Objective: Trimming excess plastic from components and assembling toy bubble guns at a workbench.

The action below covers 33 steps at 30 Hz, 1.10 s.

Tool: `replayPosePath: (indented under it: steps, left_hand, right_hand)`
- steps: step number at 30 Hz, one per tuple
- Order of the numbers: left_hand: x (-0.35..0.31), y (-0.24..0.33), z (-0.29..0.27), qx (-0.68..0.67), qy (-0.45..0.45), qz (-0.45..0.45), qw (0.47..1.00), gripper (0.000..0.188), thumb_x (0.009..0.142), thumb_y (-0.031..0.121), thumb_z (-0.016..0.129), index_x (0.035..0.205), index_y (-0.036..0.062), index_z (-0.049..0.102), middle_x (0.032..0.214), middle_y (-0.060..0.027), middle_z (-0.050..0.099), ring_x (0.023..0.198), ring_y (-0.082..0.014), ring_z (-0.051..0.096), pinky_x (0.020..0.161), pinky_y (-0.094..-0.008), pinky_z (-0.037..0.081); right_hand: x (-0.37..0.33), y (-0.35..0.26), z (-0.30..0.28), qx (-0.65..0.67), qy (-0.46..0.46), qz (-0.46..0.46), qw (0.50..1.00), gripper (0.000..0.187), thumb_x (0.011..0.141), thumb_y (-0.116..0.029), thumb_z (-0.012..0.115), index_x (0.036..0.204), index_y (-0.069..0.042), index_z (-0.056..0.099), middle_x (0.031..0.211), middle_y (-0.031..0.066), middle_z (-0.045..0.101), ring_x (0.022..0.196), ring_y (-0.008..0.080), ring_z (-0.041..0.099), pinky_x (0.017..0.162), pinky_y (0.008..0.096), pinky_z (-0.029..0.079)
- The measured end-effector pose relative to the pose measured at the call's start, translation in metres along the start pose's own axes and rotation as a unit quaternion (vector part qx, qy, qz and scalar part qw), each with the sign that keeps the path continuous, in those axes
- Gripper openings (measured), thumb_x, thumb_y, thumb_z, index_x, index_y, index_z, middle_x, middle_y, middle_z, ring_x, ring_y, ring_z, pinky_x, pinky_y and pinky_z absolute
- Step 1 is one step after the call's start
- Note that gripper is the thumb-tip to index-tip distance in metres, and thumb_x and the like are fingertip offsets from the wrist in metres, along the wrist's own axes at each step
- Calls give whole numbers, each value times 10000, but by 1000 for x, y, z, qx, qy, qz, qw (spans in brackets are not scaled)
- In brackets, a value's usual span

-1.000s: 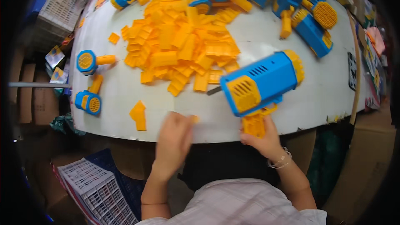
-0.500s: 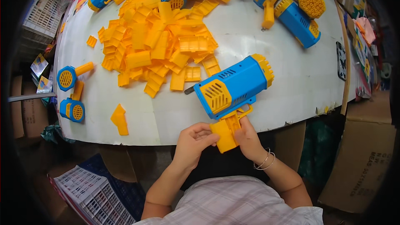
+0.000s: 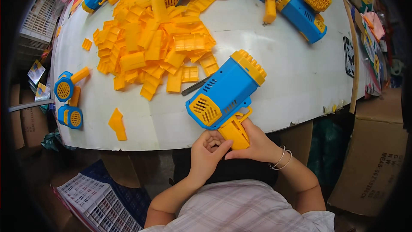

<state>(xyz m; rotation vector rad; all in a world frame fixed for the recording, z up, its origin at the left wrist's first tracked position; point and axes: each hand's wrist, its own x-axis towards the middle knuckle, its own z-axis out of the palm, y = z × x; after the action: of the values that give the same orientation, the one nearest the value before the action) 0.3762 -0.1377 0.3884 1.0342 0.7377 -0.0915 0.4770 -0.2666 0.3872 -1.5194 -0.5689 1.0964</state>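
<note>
Blue-and-yellow toy blaster (image 3: 225,90) held at the near edge of the white table (image 3: 300,90), barrel tilted toward far right. Right hand (image 3: 256,142) is closed around its yellow handle (image 3: 236,134) from the right, thumb across the near end; two thin bracelets (image 3: 282,158) on that wrist. Left hand (image 3: 207,151) is on the handle's left side, thumb touching its near edge, fingers half curled (tips tucked out of sight, so can't tell whether they pinch it). Dark strip (image 3: 194,87) lies just left of the blaster, partly behind it. Loose pile of yellow pieces (image 3: 148,38) beyond, far left of the blaster; one angled yellow piece (image 3: 116,123) sits apart, near left. Two small blue-yellow toys (image 3: 64,88) at the left edge, close together. More blasters (image 3: 302,15) far right, with a dark patterned slab (image 3: 349,56) by the right edge.
</note>
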Motion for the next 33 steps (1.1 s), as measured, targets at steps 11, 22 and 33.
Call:
replayPosePath:
  steps: [11,22,33]
  left_hand:
    - [13,6,-9,179,-86,-96,975,189,794,107,642,669,17,533,560,-43,544,538,-93,542,486,-200,409]
    - [22,36,-1,404,57,149,901,639,728,109,656,1225,-28,279,960,-177,566,747,-204,598,609,-280,475]
    - [25,17,22,335,42,189,922,975,720,146,636,1338,-43,-95,1034,-270,537,858,-346,603,735,-364,486]
  right_hand:
    - [-5,9,-6,28,0,16,999,708,731,-186,707,1272,-1,288,1113,154,520,999,249,545,854,328,429]
    - [6,-4,-51,-477,247,-220,814,75,664,-62,519,727,-21,524,762,122,511,731,292,495,663,366,412]
    - [22,12,-41,-466,342,-221,785,187,714,-54,537,555,-40,441,542,83,364,490,237,372,429,331,301]
